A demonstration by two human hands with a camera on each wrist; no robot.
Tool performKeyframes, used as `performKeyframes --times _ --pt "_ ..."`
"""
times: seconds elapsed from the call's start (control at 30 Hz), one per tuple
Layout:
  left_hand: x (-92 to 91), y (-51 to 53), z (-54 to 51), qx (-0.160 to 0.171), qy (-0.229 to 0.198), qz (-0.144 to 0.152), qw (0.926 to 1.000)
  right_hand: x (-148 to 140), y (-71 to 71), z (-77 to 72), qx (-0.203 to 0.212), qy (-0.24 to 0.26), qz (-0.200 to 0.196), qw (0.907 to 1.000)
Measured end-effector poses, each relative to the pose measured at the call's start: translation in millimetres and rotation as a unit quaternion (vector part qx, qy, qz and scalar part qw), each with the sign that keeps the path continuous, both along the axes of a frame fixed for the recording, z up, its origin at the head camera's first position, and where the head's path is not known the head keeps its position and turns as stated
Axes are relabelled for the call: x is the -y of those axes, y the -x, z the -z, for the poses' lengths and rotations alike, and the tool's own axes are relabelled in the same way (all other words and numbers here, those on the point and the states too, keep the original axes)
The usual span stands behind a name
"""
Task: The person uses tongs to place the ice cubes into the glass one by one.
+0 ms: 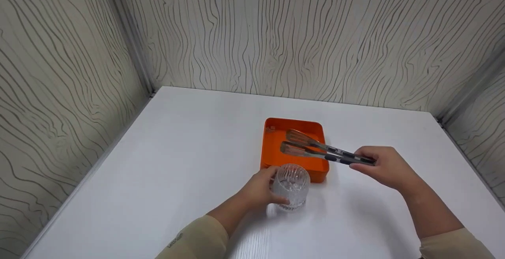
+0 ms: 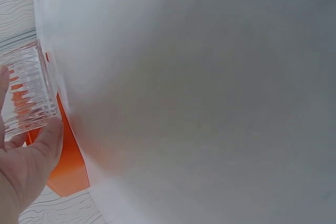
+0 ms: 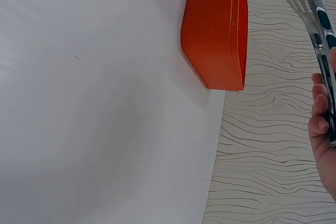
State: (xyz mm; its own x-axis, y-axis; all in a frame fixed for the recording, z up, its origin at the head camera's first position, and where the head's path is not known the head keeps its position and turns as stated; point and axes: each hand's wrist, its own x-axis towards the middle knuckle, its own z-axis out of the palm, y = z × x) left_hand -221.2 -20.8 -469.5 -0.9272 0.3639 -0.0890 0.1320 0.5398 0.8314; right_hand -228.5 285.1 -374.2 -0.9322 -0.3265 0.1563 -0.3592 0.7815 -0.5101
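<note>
My left hand (image 1: 260, 188) holds a clear ribbed glass (image 1: 292, 188) by its side, thumb at the front and fingers behind. The glass is upright, just in front of an orange tray (image 1: 321, 175). In the left wrist view the same glass (image 2: 34, 90) shows between the thumb and fingers. My right hand (image 1: 384, 166) grips metal tongs (image 1: 329, 152) with black handle inserts near their rear end. The slotted tong heads are spread apart above the tray. In the right wrist view the tongs (image 3: 317, 35) are raised, fingers wrapped around the handles.
The orange tray has upright walls and stands on a white table (image 1: 189, 144). Walls with a wood-grain line pattern (image 1: 252, 34) enclose the table at the back and sides. Something small and clear (image 1: 270, 129) shows in the tray's far left corner.
</note>
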Motion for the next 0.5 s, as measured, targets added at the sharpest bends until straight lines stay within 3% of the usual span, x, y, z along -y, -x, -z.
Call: performKeyframes --times 0.5 --pt "0.0 -0.1 0.1 0.005 0.001 -0.006 1.0000 32.9 25.2 10.5 0.060 -0.046 0.107 0.9915"
